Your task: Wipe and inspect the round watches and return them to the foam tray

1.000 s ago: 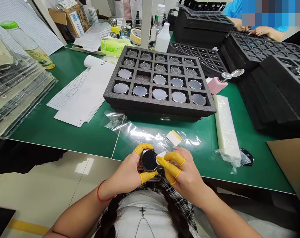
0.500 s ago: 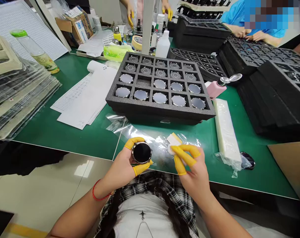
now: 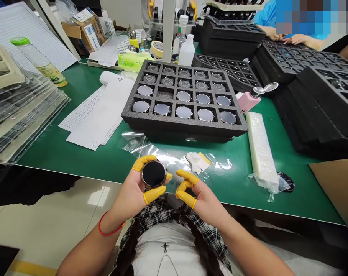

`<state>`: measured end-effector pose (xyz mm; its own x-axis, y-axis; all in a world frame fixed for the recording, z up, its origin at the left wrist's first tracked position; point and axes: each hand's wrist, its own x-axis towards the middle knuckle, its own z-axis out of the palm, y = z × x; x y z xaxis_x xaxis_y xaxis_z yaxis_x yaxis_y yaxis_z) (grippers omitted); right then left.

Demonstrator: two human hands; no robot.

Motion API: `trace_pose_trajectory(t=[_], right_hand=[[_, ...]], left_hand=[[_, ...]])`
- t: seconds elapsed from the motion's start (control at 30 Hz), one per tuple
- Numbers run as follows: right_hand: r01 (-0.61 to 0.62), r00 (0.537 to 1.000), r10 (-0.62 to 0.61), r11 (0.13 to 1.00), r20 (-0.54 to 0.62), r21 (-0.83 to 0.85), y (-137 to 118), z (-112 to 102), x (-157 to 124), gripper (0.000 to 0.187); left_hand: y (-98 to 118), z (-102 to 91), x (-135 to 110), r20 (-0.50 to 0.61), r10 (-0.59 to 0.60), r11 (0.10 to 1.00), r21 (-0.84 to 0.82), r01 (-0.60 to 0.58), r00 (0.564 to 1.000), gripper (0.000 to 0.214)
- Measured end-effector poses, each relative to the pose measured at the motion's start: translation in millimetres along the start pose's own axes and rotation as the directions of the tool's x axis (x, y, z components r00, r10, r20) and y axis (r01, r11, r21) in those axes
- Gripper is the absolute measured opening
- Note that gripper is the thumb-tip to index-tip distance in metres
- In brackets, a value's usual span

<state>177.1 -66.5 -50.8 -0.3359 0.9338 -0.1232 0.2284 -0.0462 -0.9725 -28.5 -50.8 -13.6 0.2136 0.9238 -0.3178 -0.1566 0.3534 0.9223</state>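
My left hand (image 3: 128,191) holds a round watch-like piece with a black face and a metal rim (image 3: 153,173) between yellow finger cots, its face turned up. My right hand (image 3: 198,195) hangs just to the right of it, fingers apart and cotted in yellow, holding nothing. A crumpled white wipe (image 3: 193,161) lies on a transparent plastic bag (image 3: 165,155), a little above my right fingertips. A small yellow-edged card (image 3: 204,158) sits partly under the wipe.
A black foam tray (image 3: 126,115) of round pieces stands on the green table (image 3: 41,145). Papers (image 3: 96,119) lie left of it; transparent tray stacks (image 3: 18,115) are further left. A pink dispenser bottle (image 3: 248,101), a wrapped white block (image 3: 260,149) and black foam trays (image 3: 320,103) lie right. A co-worker's hands (image 3: 294,38) show far right.
My right hand has let go of the white wipe, which now lies on the plastic bag. The round piece has moved left and turned its face further up.
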Motion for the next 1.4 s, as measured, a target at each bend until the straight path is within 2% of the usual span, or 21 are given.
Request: trace_pose_trajectory(t=[0.1,0.17,0.27,0.4,0.53,0.77,0.83,0.97,1.07,1.17,1.23,1.33,1.4], right_hand=[[0.077,0.997,-0.077,0.993,0.000,-0.089,-3.8,-1.5,-1.5,0.046],[0.148,0.988,-0.153,0.968,-0.006,-0.204,-5.3,-1.2,-2.7,0.044],[0.259,0.958,-0.287,0.880,-0.011,-0.398,-7.3,0.0,-3.8,0.040],[0.338,0.914,-0.406,0.765,-0.004,-0.548,-11.2,1.7,-3.3,0.017],[0.345,0.908,-0.418,0.736,0.009,-0.582,-12.2,3.1,-2.9,0.006],[0.401,0.890,-0.448,0.688,0.081,-0.605,-2.2,7.0,-2.9,0.014],[0.399,0.881,-0.469,0.660,0.066,-0.636,-3.0,7.4,-4.4,0.015],[0.433,0.808,-0.590,0.589,0.004,-0.683,-17.4,0.4,-17.1,0.018],[0.490,0.782,-0.623,0.624,-0.009,-0.609,-33.5,-11.0,-27.8,0.023],[0.439,0.820,-0.553,0.773,-0.148,-0.458,-44.4,-20.1,-27.2,0.016],[0.345,0.882,-0.416,0.890,-0.221,-0.298,-47.4,-21.6,-19.9,0.009],[0.085,0.982,-0.083,0.996,-0.169,0.005,-48.2,-17.6,-6.5,0.014],[-0.097,0.990,0.114,0.976,-0.080,0.194,-47.5,-13.2,-0.2,0.019]], left_hand=[[-4.5,4.2,-2.5,0.084,-0.075,0.997,0.013,0.074,0.994,0.064],[-7.6,5.6,-2.0,0.103,-0.108,0.994,-0.026,0.111,0.989,0.063],[-10.0,5.0,-0.2,0.105,-0.139,0.988,-0.047,0.145,0.985,0.061],[-9.6,2.4,0.8,0.106,-0.146,0.989,0.027,0.144,0.984,0.056],[-9.3,1.8,0.8,0.089,-0.150,0.988,0.052,0.146,0.985,0.057],[-10.7,3.7,2.7,0.096,-0.158,0.987,0.027,0.156,0.983,0.057],[-9.9,2.3,5.0,0.082,-0.157,0.988,0.017,0.156,0.984,0.057],[-6.9,-6.5,11.9,0.001,-0.155,0.988,0.015,0.155,0.988,0.059],[-6.5,-12.6,14.6,-0.043,-0.123,0.990,0.061,0.125,0.992,0.060],[-9.3,-10.9,12.0,0.023,-0.111,0.986,0.130,0.107,0.994,0.057],[-11.9,-5.5,8.5,0.121,-0.094,0.977,0.200,0.068,0.988,0.055],[-14.7,4.0,3.8,0.230,-0.032,0.950,0.311,-0.042,0.973,0.053],[-15.6,8.2,1.7,0.261,0.000,0.924,0.369,-0.100,0.965,0.049]])
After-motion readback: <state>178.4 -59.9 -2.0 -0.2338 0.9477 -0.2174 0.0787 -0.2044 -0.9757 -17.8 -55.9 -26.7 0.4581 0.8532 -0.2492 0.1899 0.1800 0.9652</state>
